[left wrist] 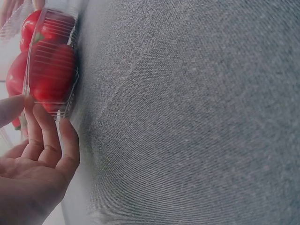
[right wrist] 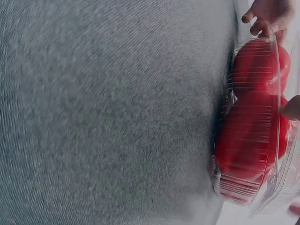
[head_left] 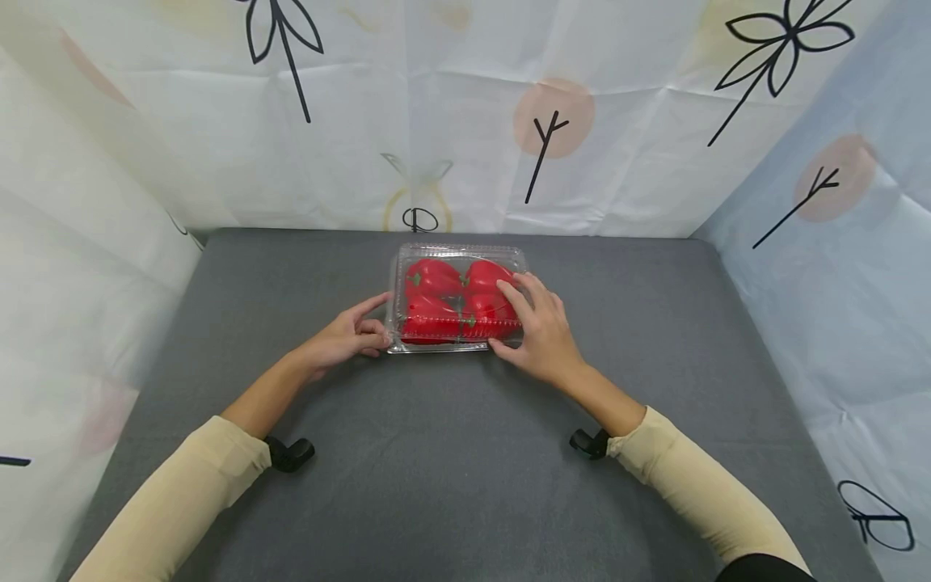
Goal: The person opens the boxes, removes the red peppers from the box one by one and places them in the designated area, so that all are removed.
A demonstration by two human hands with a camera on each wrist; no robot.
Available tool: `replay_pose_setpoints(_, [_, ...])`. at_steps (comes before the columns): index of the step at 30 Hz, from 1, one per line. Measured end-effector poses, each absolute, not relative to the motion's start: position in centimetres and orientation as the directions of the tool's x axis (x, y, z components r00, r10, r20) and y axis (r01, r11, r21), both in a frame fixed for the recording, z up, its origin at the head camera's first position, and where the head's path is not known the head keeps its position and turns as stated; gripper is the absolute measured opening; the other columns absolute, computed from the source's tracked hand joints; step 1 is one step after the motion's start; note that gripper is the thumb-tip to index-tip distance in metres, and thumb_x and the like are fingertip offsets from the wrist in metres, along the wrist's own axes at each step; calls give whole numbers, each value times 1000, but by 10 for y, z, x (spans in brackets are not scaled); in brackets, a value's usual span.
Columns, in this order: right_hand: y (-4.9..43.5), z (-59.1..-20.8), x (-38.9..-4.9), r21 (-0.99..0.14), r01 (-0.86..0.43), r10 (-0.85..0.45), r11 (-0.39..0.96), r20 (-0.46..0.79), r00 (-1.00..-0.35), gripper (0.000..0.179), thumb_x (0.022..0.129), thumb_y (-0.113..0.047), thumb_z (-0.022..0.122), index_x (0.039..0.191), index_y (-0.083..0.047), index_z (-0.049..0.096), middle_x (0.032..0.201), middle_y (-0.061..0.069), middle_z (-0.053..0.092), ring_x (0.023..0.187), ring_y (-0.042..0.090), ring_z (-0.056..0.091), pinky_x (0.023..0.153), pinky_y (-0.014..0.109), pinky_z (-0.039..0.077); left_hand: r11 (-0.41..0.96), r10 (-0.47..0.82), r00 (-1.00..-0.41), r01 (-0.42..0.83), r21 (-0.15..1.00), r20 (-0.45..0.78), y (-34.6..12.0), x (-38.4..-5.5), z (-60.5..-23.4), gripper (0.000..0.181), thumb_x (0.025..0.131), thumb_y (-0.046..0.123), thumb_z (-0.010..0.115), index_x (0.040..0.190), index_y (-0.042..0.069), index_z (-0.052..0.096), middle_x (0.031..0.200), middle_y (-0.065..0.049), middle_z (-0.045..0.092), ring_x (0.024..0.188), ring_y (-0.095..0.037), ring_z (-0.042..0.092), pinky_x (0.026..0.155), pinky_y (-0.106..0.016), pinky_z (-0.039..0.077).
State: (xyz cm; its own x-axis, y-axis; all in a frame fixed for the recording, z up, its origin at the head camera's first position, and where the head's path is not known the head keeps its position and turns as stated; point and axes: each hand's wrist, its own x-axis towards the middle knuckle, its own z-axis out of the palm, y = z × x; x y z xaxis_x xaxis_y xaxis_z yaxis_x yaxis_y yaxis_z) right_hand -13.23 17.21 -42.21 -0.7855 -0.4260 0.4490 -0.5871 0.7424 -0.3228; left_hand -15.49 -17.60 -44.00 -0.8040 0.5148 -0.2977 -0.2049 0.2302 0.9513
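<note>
A clear plastic clamshell box stands on the grey table, with several red bell peppers inside it. At its front left corner my left hand pinches the rim between thumb and bent fingers, as the left wrist view shows too. My right hand lies spread over the right part of the box. Its fingers rest on the clear lid, and its thumb touches the front edge. In the right wrist view the lid edge stands slightly apart from the base rim at the near end.
The grey cloth-covered table stretches in front of and around the box. Patterned white curtains hang behind it and on both sides. A black wrist mount sits on each sleeve cuff.
</note>
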Motion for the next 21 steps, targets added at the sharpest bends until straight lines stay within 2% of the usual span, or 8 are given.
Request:
replay_pose_setpoints(4, [174,-422,-131,-470,-447,-321,761,325,-890,95,71,-33,88,149,-10,40,150,23,35,131,40,44,94,65,43,232,520,-798,-209,950,-303,-177,-155,-439,79,97,7,63,160,18,17,95,-9,66,99,-21,65,89,-37,54])
replay_pose_setpoints(7, [175,-422,-129,-531,-363,-272,766,244,-931,95,73,-38,86,152,-14,37,153,22,32,126,42,49,88,67,46,239,523,-796,-207,949,-305,-177,-155,-438,79,97,8,63,160,17,17,94,-9,66,100,-22,64,89,-37,54])
replay_pose_setpoints(13, [175,-426,-128,-531,-329,-248,781,220,-943,92,76,-43,83,151,-16,37,151,19,38,127,38,51,88,67,47,250,517,-798,-205,946,-309,-176,-155,-436,80,96,8,63,160,17,16,94,-8,66,98,-20,64,88,-37,54])
replay_pose_setpoints(21, [178,-427,-126,-525,-362,-266,771,251,-931,83,76,-37,83,144,-7,44,144,17,47,121,35,55,92,59,49,251,513,-801,-205,946,-309,-176,-155,-436,80,96,10,64,160,18,17,95,-9,66,98,-21,64,89,-38,54])
